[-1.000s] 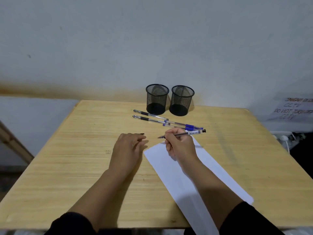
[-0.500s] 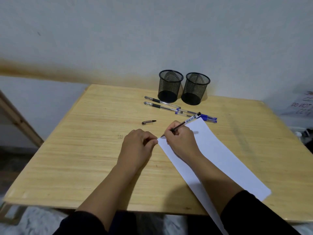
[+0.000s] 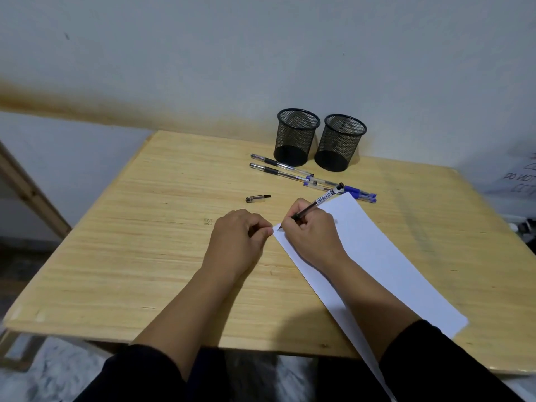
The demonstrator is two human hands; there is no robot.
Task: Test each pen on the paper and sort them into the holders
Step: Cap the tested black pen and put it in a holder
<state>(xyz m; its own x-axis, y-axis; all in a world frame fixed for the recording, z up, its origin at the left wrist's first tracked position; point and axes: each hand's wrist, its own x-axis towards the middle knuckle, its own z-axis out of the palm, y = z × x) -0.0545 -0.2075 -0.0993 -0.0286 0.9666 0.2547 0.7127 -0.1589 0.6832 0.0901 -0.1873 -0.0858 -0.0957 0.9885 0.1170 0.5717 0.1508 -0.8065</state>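
right hand (image 3: 311,235): clamped on black pen (image 3: 317,203), tip at paper (image 3: 385,256) far-left corner
left hand (image 3: 236,242): curled, fingers pinning that corner; nothing gripped
step: testing first pen; next judge the mark, drop into a holder (image 3: 296,136)
rest: cap (image 3: 256,198) left, pens (image 3: 290,172) far
writing: barcode sticker, unreadable; wall sign (image 3: 520,178) right, "DO NOT"

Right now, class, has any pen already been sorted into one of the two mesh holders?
No: both mesh holders look empty, two pens lie on the table, and the right hand holds a third.
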